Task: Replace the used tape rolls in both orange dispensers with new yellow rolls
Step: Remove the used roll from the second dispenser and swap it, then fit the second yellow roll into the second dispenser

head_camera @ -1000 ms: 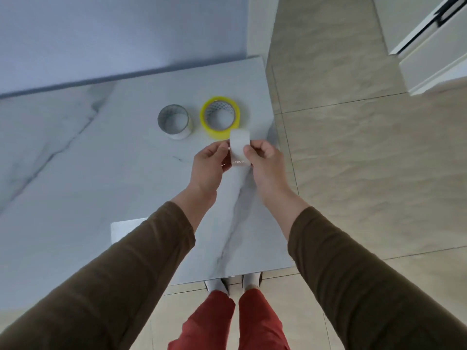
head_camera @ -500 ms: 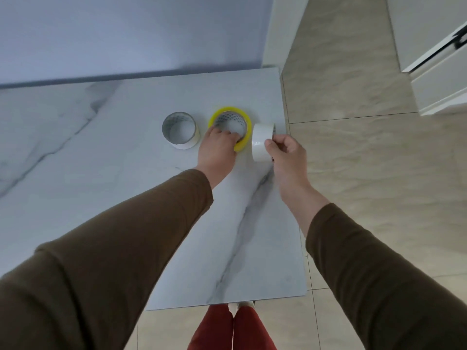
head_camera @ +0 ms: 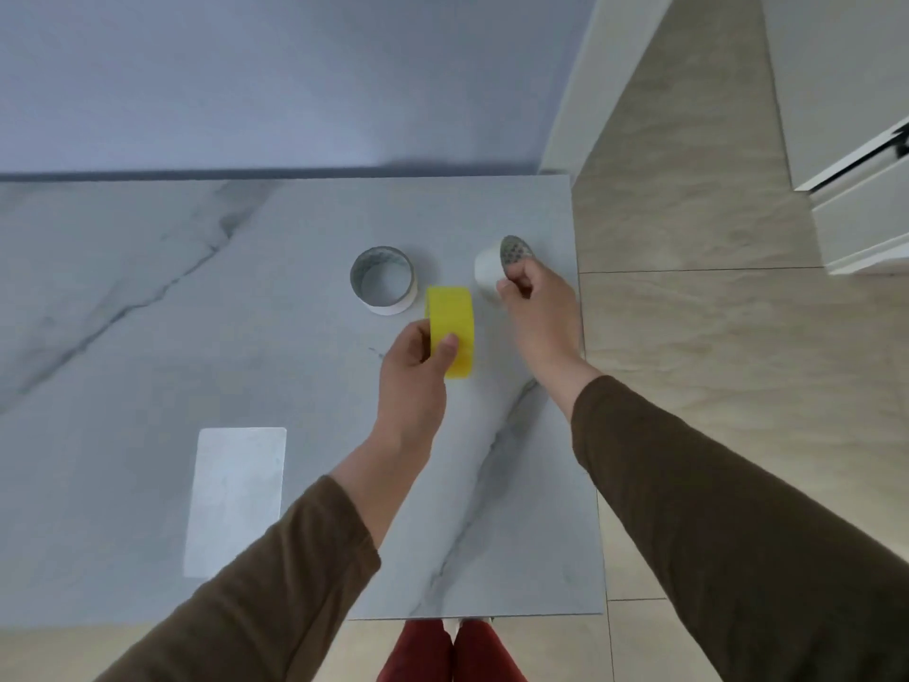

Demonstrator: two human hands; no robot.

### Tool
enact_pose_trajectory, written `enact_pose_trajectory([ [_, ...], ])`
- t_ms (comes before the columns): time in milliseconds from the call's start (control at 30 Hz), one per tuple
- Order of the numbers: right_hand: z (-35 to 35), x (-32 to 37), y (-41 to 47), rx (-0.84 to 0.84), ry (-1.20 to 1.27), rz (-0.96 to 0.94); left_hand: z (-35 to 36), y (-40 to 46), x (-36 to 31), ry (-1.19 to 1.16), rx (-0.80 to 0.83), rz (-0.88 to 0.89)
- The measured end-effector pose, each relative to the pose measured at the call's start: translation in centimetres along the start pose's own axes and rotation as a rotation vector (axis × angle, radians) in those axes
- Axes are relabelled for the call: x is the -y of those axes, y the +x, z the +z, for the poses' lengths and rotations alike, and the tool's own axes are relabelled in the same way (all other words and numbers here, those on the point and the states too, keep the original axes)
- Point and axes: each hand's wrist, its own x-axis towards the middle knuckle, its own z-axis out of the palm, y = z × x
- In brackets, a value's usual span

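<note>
My left hand (head_camera: pixel 415 366) grips a yellow tape roll (head_camera: pixel 451 323), held on edge just above the marble table (head_camera: pixel 147 337). My right hand (head_camera: pixel 533 307) holds a white used roll (head_camera: pixel 487 273) tilted on its side near the table's right edge; its patterned core faces up and right. A second pale used roll (head_camera: pixel 382 280) lies flat on the table just left of the yellow one. No orange dispenser is in view.
A bright rectangular light patch (head_camera: pixel 236 499) lies on the table's near left. The table's right edge (head_camera: pixel 583 386) drops to a tiled floor (head_camera: pixel 713 386). A wall (head_camera: pixel 295 81) runs behind the table, and a white cabinet (head_camera: pixel 865 204) stands at far right.
My left hand has lifted the yellow roll off the table and turned it on edge. My right hand has carried the white roll farther back and right, toward the table's right edge.
</note>
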Motion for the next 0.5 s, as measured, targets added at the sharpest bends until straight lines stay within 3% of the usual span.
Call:
enact_pose_trajectory([
  [167,1.7,0.9,1.4,0.082,-0.454,-0.252,-2.4,0.1,0.8,-0.178,-0.016,-0.102],
  [367,3.1,0.4,0.8,0.163,-0.648,-0.348,-3.9,0.1,1.3,-0.225,-0.031,-0.131],
  [500,3.4,-0.3,0.8,0.186,-0.645,-0.341,-4.1,-0.3,1.2,-0.252,-0.024,-0.144],
])
